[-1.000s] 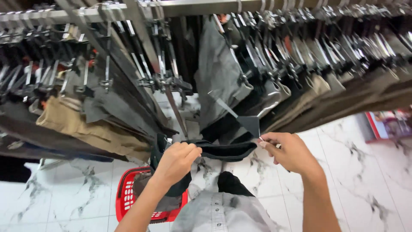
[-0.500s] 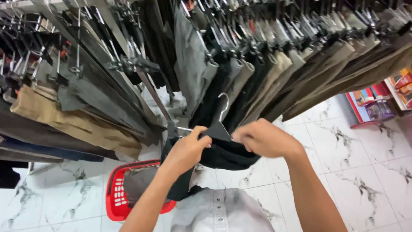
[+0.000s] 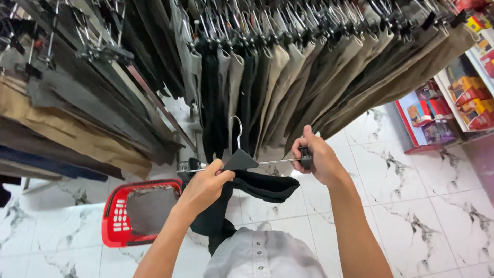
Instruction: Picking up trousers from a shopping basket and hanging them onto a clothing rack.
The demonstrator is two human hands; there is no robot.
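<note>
Basket (image 3: 116, 219) holds grey cloth (image 3: 149, 208), perhaps.

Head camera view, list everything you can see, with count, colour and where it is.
clip hanger: one, black with metal hook and bar, held level between both hands
dark trousers: one, black, draped under the hanger
hanging trousers: many, black, grey, beige, olive, on rails across the top
folded-looking trousers: several, tan, grey, navy, on the left rack
shopping basket: one, red, on the floor, lower left
floor tiles: white marble pattern
shelf boxes: several, red, orange, purple, right edge
left hand: grips the hanger's left clip end and cloth
right hand: pinches the right clip
</note>
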